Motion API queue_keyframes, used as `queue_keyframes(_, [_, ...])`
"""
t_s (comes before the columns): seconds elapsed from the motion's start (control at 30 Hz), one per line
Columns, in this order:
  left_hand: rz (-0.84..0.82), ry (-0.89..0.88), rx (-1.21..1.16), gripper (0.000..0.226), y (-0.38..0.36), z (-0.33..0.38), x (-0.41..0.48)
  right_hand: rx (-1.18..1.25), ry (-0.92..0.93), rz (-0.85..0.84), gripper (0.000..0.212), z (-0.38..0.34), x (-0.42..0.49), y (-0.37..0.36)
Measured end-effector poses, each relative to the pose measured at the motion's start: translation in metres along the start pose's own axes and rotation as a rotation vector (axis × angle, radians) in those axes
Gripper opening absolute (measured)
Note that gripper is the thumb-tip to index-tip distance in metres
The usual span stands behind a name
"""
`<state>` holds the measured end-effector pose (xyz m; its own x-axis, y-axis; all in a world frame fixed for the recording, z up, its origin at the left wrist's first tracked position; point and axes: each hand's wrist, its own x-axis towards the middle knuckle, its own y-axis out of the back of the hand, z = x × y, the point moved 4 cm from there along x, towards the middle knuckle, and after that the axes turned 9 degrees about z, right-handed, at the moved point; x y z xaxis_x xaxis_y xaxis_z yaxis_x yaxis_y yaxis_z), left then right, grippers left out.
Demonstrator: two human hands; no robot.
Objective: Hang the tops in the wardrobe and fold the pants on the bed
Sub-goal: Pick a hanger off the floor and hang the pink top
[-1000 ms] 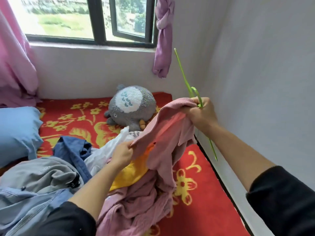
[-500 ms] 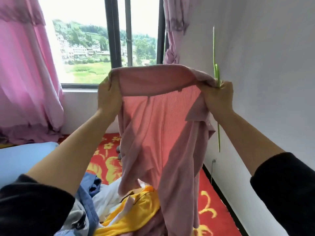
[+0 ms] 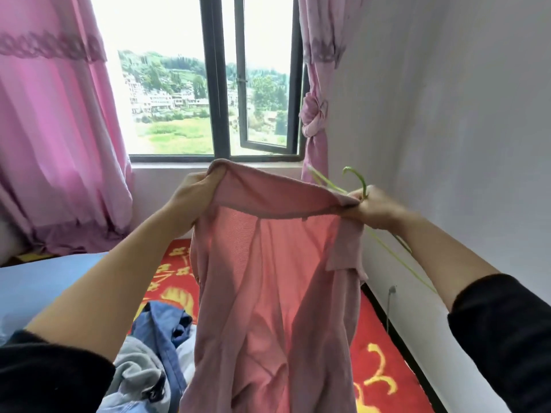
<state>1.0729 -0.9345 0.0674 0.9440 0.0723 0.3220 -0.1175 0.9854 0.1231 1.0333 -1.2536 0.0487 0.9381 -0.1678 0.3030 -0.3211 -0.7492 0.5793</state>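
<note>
- The left hand point(image 3: 190, 193) grips the left end of the thin pink knitted top point(image 3: 268, 278), fingers curled over its upper edge.
- The right hand point(image 3: 372, 208) pinches the top's right end and also clasps the thin green wire hanger point(image 3: 359, 181), whose hook sticks up above the fist.
- The top hangs stretched between both hands, in front of the dark-framed window point(image 3: 220, 84), over the red and yellow patterned bed cover point(image 3: 384, 347).
- Near left lie a blue garment point(image 3: 161, 323) and what seems to be a grey one point(image 3: 134, 371).
</note>
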Motion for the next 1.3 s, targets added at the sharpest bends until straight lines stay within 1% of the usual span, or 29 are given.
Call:
queue_keyframes(0.07, [-0.035, 0.099, -0.097, 0.032, 0.001, -0.009, -0.006, -0.205, -0.134, -0.193, 0.036, 0.01, -0.008, -0.004])
queue_keyframes(0.1, [-0.1, 0.158, -0.141, 0.03, -0.001, -0.014, -0.011, -0.297, -0.176, -0.252, 0.039, 0.016, -0.012, -0.007])
queue_keyframes(0.17, [-0.344, 0.285, -0.231, 0.024, -0.012, -0.022, -0.029, -0.396, -0.195, -0.27, 0.035, 0.022, -0.017, -0.015])
queue_keyframes(0.2, [-0.476, 0.354, -0.24, 0.021, -0.02, -0.026, -0.041, -0.377, -0.193, -0.243, 0.028, 0.023, -0.019, -0.021])
queue_keyframes(0.23, [-0.598, 0.415, -0.209, 0.019, -0.027, -0.03, -0.054, -0.297, -0.196, -0.202, 0.023, 0.023, -0.022, -0.025])
queue_keyframes(0.3, [-0.839, 0.469, -0.09, 0.017, -0.039, -0.042, -0.078, -0.059, -0.187, -0.13, 0.033, 0.017, -0.027, -0.03])
queue_keyframes(0.37, [-1.061, 0.463, 0.042, 0.02, -0.047, -0.053, -0.097, 0.115, -0.156, -0.142, 0.04, 0.007, -0.031, -0.03])
queue_keyframes(0.4, [-1.127, 0.466, 0.1, 0.019, -0.048, -0.058, -0.102, 0.146, -0.136, -0.161, 0.042, 0.001, -0.033, -0.03])
queue_keyframes(0.43, [-1.157, 0.469, 0.152, 0.016, -0.048, -0.062, -0.105, 0.148, -0.122, -0.177, 0.044, -0.004, -0.036, -0.031])
queue_keyframes(0.5, [-1.173, 0.445, 0.279, 0.013, -0.045, -0.069, -0.105, 0.141, -0.105, -0.2, 0.045, -0.013, -0.04, -0.033])
queue_keyframes(0.57, [-1.141, 0.392, 0.471, 0.024, -0.041, -0.079, -0.1, 0.166, -0.095, -0.229, 0.041, -0.019, -0.042, -0.033])
queue_keyframes(0.63, [-1.007, 0.329, 0.6, 0.031, -0.042, -0.087, -0.095, 0.21, -0.075, -0.275, 0.028, -0.026, -0.046, -0.034])
queue_keyframes(0.67, [-0.889, 0.28, 0.614, 0.029, -0.045, -0.088, -0.093, 0.232, -0.054, -0.305, 0.022, -0.031, -0.047, -0.035])
queue_keyframes(0.73, [-0.658, 0.174, 0.531, 0.028, -0.053, -0.088, -0.091, 0.252, 0.004, -0.354, 0.019, -0.041, -0.05, -0.037])
queue_keyframes(0.77, [-0.607, 0.145, 0.44, 0.036, -0.06, -0.087, -0.093, 0.256, 0.032, -0.378, 0.02, -0.045, -0.052, -0.039])
queue_keyframes(0.8, [-0.602, 0.13, 0.335, 0.045, -0.069, -0.086, -0.096, 0.258, 0.057, -0.404, 0.024, -0.049, -0.053, -0.041])
queue_keyframes(0.83, [-0.614, 0.1, 0.26, 0.047, -0.078, -0.082, -0.1, 0.258, 0.075, -0.425, 0.028, -0.052, -0.054, -0.043])
queue_keyframes(0.9, [-0.618, -0.004, 0.222, 0.033, -0.092, -0.074, -0.107, 0.245, 0.095, -0.429, 0.036, -0.055, -0.054, -0.045])
queue_keyframes(0.97, [-0.643, -0.044, 0.208, 0.02, -0.099, -0.071, -0.111, 0.213, 0.092, -0.357, 0.038, -0.05, -0.053, -0.042])
queue_keyframes(1.03, [-0.691, -0.048, 0.183, 0.014, -0.103, -0.071, -0.116, 0.182, 0.086, -0.293, 0.035, -0.042, -0.054, -0.038])
queue_keyframes(1.1, [-0.665, -0.072, 0.191, 0.017, -0.103, -0.072, -0.115, 0.2, 0.076, -0.261, 0.036, -0.034, -0.057, -0.037])
queue_keyframes(1.17, [-0.612, -0.042, 0.121, 0.031, -0.102, -0.072, -0.115, 0.237, 0.07, -0.224, 0.04, -0.03, -0.06, -0.038])
queue_keyframes(1.2, [-0.616, 0.003, 0.048, 0.034, -0.102, -0.071, -0.115, 0.261, 0.073, -0.206, 0.04, -0.03, -0.061, -0.039])
queue_keyframes(1.3, [-0.679, 0.184, -0.159, 0.025, -0.1, -0.067, -0.12, 0.342, 0.072, -0.158, 0.037, -0.031, -0.058, -0.039])
